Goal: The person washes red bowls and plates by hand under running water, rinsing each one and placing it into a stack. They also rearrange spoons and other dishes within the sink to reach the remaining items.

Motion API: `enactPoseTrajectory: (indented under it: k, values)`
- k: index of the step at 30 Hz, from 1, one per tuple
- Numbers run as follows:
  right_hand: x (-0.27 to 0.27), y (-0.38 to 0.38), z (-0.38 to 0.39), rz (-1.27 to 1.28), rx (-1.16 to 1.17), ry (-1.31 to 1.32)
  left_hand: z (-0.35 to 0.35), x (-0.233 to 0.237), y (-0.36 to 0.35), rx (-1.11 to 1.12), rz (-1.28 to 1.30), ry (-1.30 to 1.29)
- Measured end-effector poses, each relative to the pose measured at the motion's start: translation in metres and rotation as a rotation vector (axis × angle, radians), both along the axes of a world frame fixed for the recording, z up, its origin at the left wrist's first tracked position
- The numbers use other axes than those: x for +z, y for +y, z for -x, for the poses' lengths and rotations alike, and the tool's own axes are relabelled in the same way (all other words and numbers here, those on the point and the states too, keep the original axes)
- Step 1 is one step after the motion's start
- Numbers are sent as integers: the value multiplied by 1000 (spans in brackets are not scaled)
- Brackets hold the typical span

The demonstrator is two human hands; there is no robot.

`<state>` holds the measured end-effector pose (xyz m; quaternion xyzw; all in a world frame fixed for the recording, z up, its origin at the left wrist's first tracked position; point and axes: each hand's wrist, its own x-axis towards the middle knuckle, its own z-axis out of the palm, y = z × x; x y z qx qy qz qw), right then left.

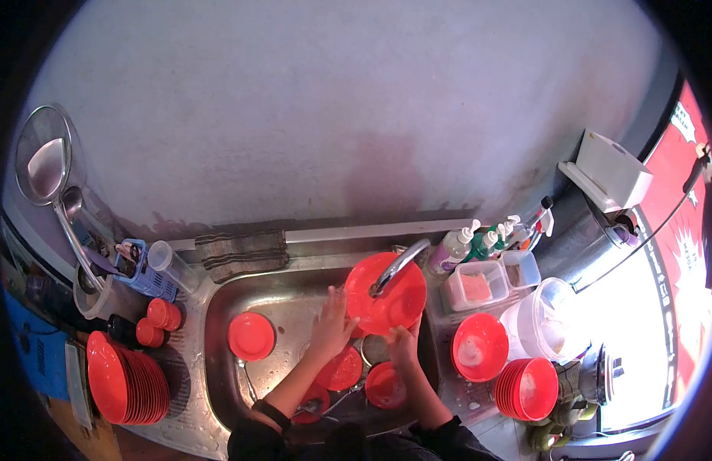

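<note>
A red plate [387, 303] is tilted up under the curved metal faucet [402, 265], over the steel sink [233, 300]. My right hand [404, 346] grips its lower edge. At the plate's left edge is my left hand [333, 323], its fingers apart and the palm beside the rim. Below my hands, in the basin, lie a red plate [341, 369], a small red bowl [385, 386] and some metal cutlery [348, 396]. Another red dish [251, 336] rests alone at the basin's left, with a spoon [246, 376] below it.
Stacked red bowls [129, 380] stand left of the sink, near a blue basket [149, 276]. On the right are more red bowls [517, 388], a single bowl [480, 347], clear tubs [476, 284] and pump bottles [454, 247]. A cloth [241, 253] lies behind the basin.
</note>
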<state>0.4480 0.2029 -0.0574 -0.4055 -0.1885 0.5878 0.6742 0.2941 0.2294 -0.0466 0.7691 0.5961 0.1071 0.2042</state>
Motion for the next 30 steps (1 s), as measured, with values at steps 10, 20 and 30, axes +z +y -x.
enactPoseTrajectory:
  k: [10, 20, 30]
  values:
    - [-9, 8, 6, 120, 321, 4, 23, -77, -16, 367, 496, -1636]
    - [-11, 13, -14, 190, 304, -290, 36, -49, -21, 713, 589, -1739]
    - [6, -1, -20, 226, 341, -237, 26, -79, -34, 910, 869, -1794]
